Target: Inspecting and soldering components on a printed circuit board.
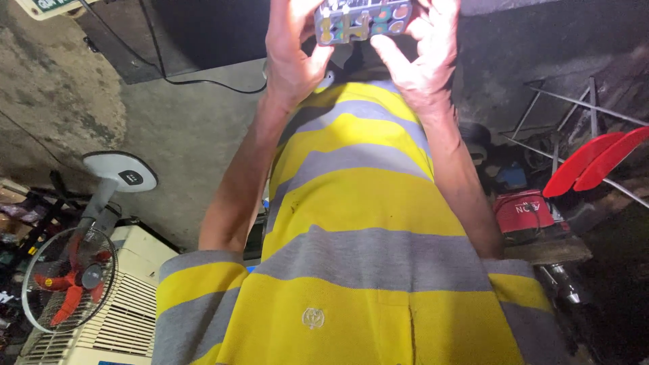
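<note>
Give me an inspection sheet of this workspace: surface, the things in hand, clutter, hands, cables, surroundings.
Surface: bare concrete floor, stained.
Things in hand: small grey palette with coloured spots, held between both hands.
Clutter: red machine, red blades, thin metal rods.
Hands: left hand and right hand grip the palette's ends.
Cables: black cable lies across the floor.
Surroundings: standing fan with red blades, white louvred unit, dim light.
</note>
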